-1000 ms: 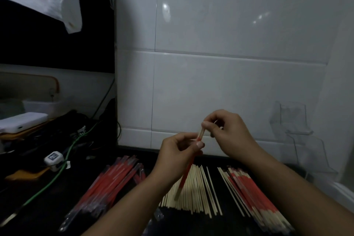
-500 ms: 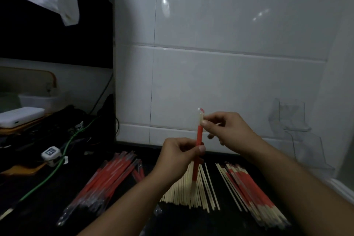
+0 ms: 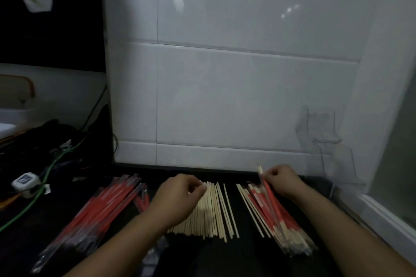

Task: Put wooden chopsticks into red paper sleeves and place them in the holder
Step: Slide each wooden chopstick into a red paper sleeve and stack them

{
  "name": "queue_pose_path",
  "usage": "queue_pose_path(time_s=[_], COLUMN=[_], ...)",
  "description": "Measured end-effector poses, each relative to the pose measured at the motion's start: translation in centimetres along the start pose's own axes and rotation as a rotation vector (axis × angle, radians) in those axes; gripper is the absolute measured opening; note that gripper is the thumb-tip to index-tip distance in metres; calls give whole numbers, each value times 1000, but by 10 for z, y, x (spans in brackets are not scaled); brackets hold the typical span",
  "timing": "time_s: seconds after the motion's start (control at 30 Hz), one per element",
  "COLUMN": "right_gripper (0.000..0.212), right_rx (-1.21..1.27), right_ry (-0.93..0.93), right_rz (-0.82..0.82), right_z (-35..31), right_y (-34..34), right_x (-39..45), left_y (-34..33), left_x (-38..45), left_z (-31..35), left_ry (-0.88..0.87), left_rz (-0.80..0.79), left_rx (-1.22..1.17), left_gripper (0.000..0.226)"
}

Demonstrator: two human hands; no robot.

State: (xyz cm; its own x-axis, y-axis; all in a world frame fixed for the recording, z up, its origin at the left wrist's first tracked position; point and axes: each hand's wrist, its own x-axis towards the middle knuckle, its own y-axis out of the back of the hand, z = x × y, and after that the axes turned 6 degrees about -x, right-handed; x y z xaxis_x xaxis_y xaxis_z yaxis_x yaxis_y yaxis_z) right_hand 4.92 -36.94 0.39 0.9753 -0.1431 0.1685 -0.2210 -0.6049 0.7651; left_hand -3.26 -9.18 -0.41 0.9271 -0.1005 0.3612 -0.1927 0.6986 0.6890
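On the dark counter (image 3: 247, 261) three groups lie side by side: empty red sleeves (image 3: 105, 204) to the left, bare wooden chopsticks (image 3: 213, 211) in the middle, sleeved chopsticks (image 3: 274, 211) to the right, all with their long axes running roughly away from the person. The right hand (image 3: 281, 181) pinches one sleeved chopstick (image 3: 264, 183), its pale tip poking up past the fingers, low over the sleeved pile. The left hand (image 3: 180, 191) has its fingers curled at the far ends of the bare sticks (whether it already pinches one I cannot tell). The clear holder (image 3: 324, 139) stands against the white tiled wall (image 3: 225, 85), beyond and to the right of the right hand, which is the nearer one; it looks empty. Left of the counter sit tangled cables (image 3: 45, 164) and a small white device (image 3: 24, 183), dim in poor light.
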Motion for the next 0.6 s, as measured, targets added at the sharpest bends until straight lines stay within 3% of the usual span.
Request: queue_pose_path(time_s=[0.17, 0.3, 0.47, 0.6], right_gripper=[20, 19, 26, 23], right_rx=[-110, -264, -565, -643], right_ry=[-46, 76, 204, 242], right_rz=[-5, 108, -94, -123], right_z=[34, 20, -3, -9], right_y=[-24, -20, -31, -50], right_x=[1, -25, -84, -105], left_y=[10, 15, 18, 12], left_x=[3, 1, -27, -51], left_z=[-24, -39, -40, -43], left_ry=[137, 164, 190, 206], left_rz=[-19, -79, -159, -172], left_rx=[270, 486, 658, 686], left_gripper=[25, 30, 39, 41])
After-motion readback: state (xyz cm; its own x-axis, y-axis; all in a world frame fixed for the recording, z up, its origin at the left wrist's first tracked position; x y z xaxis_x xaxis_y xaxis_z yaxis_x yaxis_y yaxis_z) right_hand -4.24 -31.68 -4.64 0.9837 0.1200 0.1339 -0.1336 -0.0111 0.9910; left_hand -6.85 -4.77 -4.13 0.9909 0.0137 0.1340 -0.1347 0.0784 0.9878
